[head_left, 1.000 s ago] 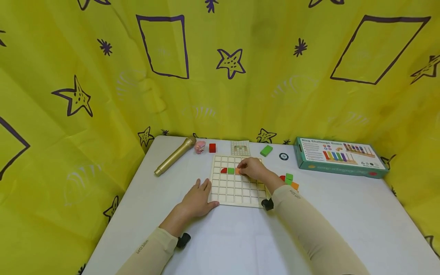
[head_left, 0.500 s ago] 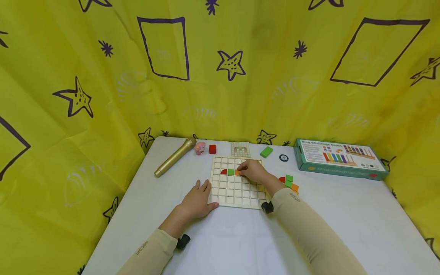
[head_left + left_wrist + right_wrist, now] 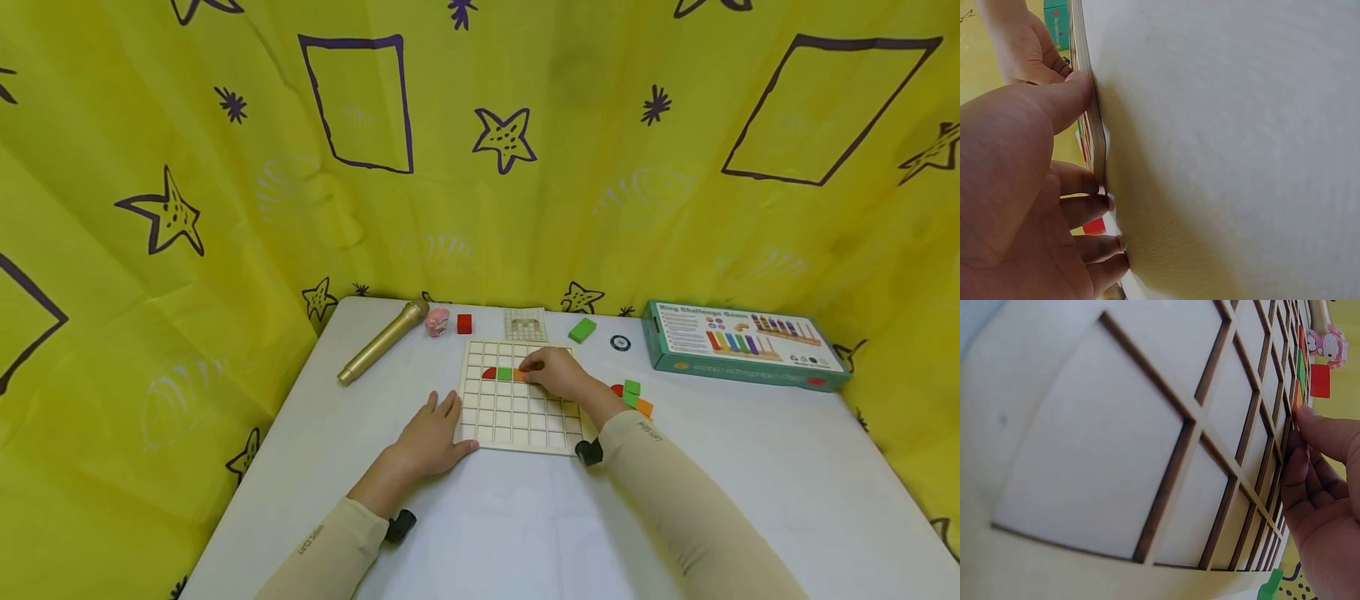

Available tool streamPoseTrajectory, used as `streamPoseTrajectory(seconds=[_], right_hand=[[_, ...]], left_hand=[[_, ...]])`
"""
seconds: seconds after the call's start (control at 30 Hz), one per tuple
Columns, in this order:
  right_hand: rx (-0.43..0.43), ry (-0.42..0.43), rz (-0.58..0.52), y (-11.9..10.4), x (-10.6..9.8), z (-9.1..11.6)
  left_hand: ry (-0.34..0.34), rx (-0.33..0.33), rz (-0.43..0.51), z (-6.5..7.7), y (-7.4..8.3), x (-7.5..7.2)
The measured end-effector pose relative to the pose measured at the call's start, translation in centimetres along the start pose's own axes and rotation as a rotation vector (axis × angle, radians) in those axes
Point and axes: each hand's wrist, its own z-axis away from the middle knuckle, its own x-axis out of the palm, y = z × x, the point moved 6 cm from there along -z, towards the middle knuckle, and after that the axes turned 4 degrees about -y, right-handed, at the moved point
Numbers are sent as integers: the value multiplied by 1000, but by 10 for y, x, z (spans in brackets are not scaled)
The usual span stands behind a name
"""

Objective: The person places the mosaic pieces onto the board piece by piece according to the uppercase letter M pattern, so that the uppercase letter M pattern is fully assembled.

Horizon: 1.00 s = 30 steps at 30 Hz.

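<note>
A pale wooden grid board [image 3: 504, 419] lies on the table. In one of its rows sit a red quarter-round tile [image 3: 490, 373], a green square tile [image 3: 505, 374] and an orange tile [image 3: 519, 376], side by side. My right hand [image 3: 557, 372] reaches over the board and pinches at the orange tile, thumb tip touching it in the right wrist view; the fingers partly hide what lies beneath. With fingers stretched out, my left hand [image 3: 429, 437] rests on the table against the board's left edge, its thumb [image 3: 1075, 94] along the front edge.
Right of the board lie loose red, green and orange tiles [image 3: 632, 388], partly behind the right wrist. Along the back are a gold microphone [image 3: 382, 342], a pink figurine [image 3: 437, 322], a red block [image 3: 465, 324], a pattern card [image 3: 525, 324], a green block [image 3: 582, 330], a round disc [image 3: 620, 342] and a game box [image 3: 742, 342].
Almost nothing differs: my right hand stays at the orange tile with only tiny finger shifts, and the left hand keeps its place. The whole view wobbles slightly.
</note>
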Motion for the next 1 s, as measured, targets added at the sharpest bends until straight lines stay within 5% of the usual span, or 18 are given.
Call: streamPoseTrajectory(seconds=[0.5, 1.0], right_hand=[[-21, 24, -28, 4, -15, 14], [73, 28, -17, 29, -39, 35]], left_hand=[[-2, -2, 6, 0, 0, -1], [-2, 0, 11, 1, 2, -2]])
